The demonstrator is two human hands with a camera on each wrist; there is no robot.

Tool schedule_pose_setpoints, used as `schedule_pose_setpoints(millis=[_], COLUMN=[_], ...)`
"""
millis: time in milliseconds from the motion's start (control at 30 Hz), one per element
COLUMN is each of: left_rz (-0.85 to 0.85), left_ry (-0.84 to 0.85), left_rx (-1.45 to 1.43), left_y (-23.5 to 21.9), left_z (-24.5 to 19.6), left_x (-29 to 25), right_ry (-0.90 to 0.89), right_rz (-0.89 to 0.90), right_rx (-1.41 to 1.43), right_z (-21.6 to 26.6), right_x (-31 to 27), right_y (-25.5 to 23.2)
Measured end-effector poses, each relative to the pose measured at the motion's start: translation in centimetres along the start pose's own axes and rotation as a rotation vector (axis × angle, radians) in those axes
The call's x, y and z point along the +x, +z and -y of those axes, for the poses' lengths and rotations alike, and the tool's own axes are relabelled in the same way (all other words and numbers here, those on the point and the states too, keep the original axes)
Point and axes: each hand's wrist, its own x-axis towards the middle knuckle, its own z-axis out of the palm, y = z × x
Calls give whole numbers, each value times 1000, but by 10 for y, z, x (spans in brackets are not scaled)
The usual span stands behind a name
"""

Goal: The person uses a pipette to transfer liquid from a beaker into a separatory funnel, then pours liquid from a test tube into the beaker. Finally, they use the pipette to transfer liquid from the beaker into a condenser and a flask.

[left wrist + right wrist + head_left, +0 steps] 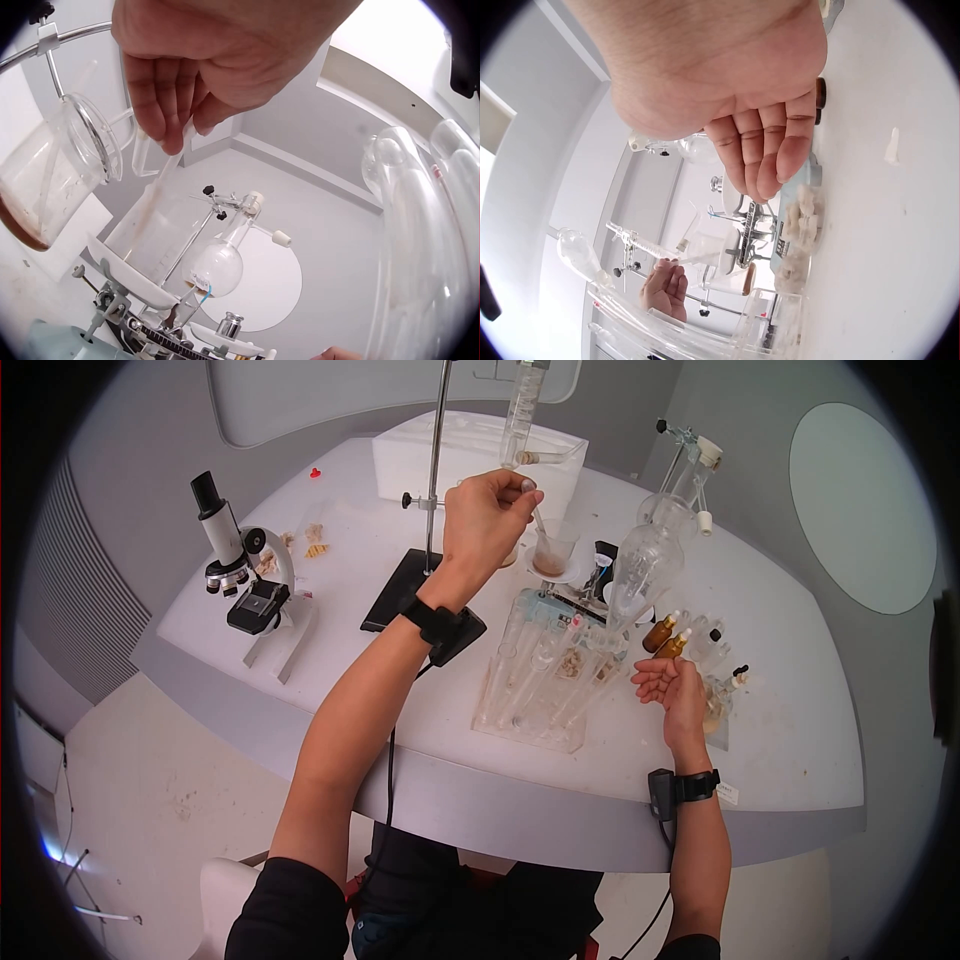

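Note:
My left hand (487,515) is raised over the middle of the table and pinches the upper end of a thin glass rod (539,518) between thumb and fingertips. The rod slants down into a clear beaker (556,536) with brown matter at its bottom. This beaker stands on the white pan (124,274) of a balance (540,603). In the left wrist view, the rod (160,180) runs down behind the beaker's wall. My right hand (672,690) hovers palm up beside two amber dropper bottles (660,634), its fingers loosely bent and holding nothing.
A rack of glass tubes (535,670) stands in front of the balance. Behind it, a stand rod (437,460) and a hanging glass column (522,410) rise. A glass separating funnel (645,565) is right, a microscope (240,560) left. Another glass vessel (52,169) holds brown liquid.

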Motion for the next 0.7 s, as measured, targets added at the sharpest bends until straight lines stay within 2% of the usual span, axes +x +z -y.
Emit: schedule_pose_setpoints(millis=[700], left_rz=[4], left_ry=[10], left_rx=[2], left_y=[0], left_z=[4], left_x=[1], right_ry=[-10], right_rz=[8], right_rx=[-7], right_z=[-1], right_x=[1], right_y=[-1])
